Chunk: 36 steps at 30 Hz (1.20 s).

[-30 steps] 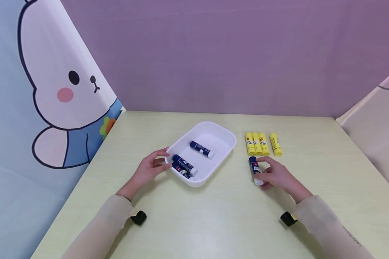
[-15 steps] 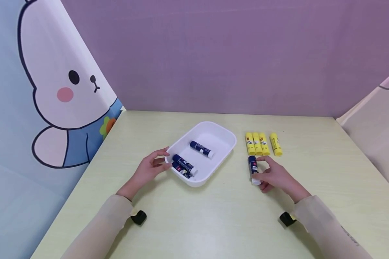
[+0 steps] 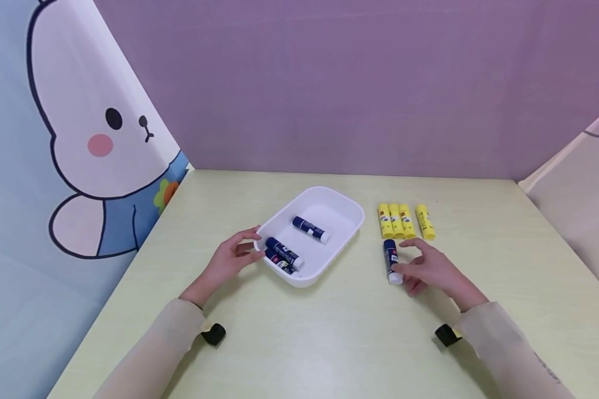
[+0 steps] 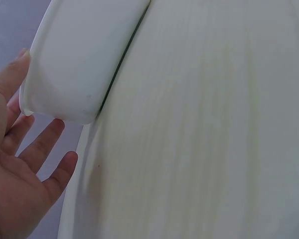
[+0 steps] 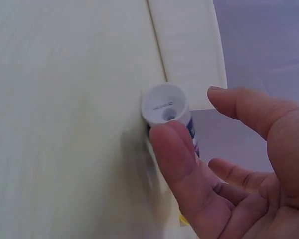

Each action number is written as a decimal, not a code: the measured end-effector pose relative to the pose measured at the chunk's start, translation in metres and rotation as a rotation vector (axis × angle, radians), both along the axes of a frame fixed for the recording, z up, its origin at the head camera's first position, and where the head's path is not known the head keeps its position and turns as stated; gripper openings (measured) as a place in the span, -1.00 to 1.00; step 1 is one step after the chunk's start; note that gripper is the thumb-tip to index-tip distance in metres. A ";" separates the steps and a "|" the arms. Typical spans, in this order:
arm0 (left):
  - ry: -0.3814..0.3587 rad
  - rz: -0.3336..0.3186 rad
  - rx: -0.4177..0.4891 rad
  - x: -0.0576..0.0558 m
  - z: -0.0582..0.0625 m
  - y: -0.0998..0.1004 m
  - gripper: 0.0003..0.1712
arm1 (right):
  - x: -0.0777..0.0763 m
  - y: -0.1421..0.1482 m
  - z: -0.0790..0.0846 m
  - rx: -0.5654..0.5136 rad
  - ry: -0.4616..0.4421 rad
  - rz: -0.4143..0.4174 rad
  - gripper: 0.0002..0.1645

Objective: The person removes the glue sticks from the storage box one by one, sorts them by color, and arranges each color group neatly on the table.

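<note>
In the head view my right hand (image 3: 431,269) is beside a dark blue glue stick (image 3: 391,260) with a white end, lying on the table. The thumb overlaps its white end while the index finger stands apart from it. The right wrist view shows spread fingers, with one fingertip in front of the stick's white end (image 5: 164,102). My left hand (image 3: 229,257) touches the near left corner of a white tray (image 3: 339,205), fingers spread and fairly straight. Inside the tray lie three blue glue sticks: one alone (image 3: 309,229), two close together (image 3: 284,253) near the left hand.
Several yellow glue sticks (image 3: 396,220) lie side by side behind the blue one, with another yellow stick (image 3: 425,221) a little to their right. A purple backdrop (image 3: 349,88) rises behind the table (image 3: 299,343), and a rabbit-print cloth (image 3: 95,183) hangs at the left.
The right hand has straightened the blue glue stick slightly below the yellow row, then loosened and drawn back to the right. The left hand and tray look unmoved.
</note>
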<state>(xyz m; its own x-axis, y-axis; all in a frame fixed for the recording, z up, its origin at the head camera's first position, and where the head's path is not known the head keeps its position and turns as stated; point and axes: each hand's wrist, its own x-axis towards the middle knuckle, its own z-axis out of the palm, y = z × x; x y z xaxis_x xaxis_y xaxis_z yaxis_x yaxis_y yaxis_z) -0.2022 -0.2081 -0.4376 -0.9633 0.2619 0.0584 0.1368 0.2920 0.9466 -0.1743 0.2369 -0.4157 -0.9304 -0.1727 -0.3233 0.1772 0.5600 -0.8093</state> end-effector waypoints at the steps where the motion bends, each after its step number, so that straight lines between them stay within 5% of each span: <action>1: 0.000 0.002 0.002 0.000 0.000 0.000 -0.59 | -0.001 0.000 0.002 0.007 0.006 0.001 -0.07; 28: 0.005 -0.013 0.030 0.002 0.001 -0.001 -0.58 | -0.025 -0.022 0.047 -0.023 0.120 0.069 -0.13; 36: 0.000 -0.006 0.023 0.003 0.001 -0.001 -0.58 | -0.031 -0.033 0.053 -0.102 0.157 0.100 -0.17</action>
<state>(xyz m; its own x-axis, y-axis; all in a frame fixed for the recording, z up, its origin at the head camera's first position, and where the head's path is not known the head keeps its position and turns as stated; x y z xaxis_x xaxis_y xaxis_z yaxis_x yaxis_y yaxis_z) -0.1996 -0.2094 -0.4364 -0.9617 0.2665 0.0641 0.1383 0.2697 0.9530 -0.2058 0.2035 -0.3623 -0.9445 -0.2915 -0.1518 -0.0080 0.4821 -0.8761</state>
